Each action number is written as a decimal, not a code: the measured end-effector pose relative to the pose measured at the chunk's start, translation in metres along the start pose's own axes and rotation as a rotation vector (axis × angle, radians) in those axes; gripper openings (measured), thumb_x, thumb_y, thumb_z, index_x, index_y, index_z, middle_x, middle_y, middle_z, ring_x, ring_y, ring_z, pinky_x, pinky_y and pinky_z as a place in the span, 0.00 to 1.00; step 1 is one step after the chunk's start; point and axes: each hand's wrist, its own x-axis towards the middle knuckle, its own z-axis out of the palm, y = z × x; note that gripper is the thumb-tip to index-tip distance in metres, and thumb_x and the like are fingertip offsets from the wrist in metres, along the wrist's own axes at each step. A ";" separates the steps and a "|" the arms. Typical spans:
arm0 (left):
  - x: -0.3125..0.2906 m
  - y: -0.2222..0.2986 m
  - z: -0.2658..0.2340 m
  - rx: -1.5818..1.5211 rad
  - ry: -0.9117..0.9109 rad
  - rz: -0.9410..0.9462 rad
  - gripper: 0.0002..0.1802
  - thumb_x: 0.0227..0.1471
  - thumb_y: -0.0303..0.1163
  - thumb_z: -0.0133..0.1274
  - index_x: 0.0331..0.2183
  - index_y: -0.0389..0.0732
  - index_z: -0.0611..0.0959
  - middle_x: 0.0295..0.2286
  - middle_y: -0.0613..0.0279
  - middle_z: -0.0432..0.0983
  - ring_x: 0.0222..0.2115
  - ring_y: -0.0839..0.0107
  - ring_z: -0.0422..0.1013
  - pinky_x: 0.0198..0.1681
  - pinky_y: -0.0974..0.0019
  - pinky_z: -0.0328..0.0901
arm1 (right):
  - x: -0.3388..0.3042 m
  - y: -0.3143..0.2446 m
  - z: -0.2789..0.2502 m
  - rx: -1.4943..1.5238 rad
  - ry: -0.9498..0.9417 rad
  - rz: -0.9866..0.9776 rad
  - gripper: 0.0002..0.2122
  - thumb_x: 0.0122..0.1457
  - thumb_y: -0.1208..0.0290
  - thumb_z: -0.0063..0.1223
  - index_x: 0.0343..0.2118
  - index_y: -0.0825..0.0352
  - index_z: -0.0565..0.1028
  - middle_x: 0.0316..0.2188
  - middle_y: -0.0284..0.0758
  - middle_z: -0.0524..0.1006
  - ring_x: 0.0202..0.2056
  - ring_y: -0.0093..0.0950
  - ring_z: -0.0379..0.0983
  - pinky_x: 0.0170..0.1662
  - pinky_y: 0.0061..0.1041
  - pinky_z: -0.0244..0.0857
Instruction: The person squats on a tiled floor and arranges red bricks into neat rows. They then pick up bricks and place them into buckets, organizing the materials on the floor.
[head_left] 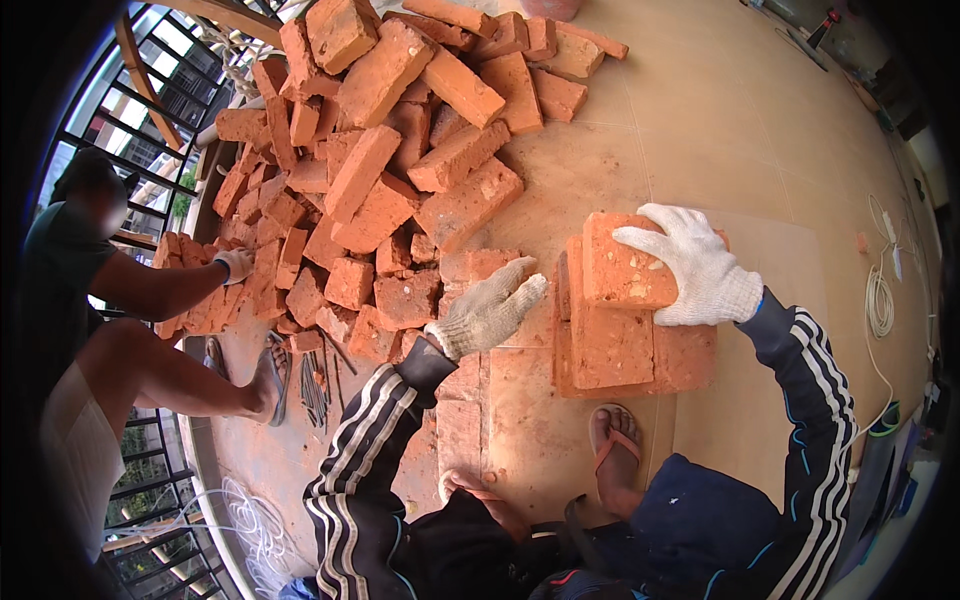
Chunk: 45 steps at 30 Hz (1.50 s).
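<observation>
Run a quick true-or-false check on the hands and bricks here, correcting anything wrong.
1. The right hand touches the top brick of the brick stack. True.
2. The left hand is ungloved. False: it wears a pale knit glove.
3. The loose brick pile lies mostly left of the stack. True.
4. The co-worker is right of the pile. False: the co-worker is at its left.
5. The co-worker's visible hand is gloved. True.
</observation>
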 end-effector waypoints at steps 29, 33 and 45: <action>0.188 -0.039 -0.132 0.523 0.464 -0.502 0.53 0.39 0.66 0.63 0.58 0.39 0.73 0.53 0.41 0.72 0.55 0.50 0.70 0.54 0.52 0.68 | -0.110 0.065 -0.007 0.459 0.159 0.557 0.28 0.52 0.66 0.59 0.57 0.69 0.70 0.52 0.39 0.73 0.52 0.34 0.71 0.56 0.35 0.65; 0.172 -0.042 -0.135 0.447 0.416 -0.537 0.56 0.37 0.66 0.63 0.61 0.39 0.71 0.53 0.45 0.74 0.55 0.52 0.71 0.53 0.54 0.69 | -0.092 0.060 -0.013 0.486 0.142 0.493 0.28 0.52 0.65 0.58 0.57 0.69 0.70 0.51 0.39 0.74 0.52 0.34 0.72 0.55 0.35 0.66; 0.157 -0.009 -0.095 0.406 0.580 -0.615 0.49 0.38 0.58 0.65 0.58 0.41 0.74 0.54 0.45 0.73 0.59 0.51 0.66 0.67 0.43 0.45 | -0.134 0.053 -0.010 0.524 0.251 0.478 0.29 0.51 0.67 0.60 0.58 0.71 0.69 0.53 0.40 0.72 0.53 0.35 0.71 0.57 0.35 0.65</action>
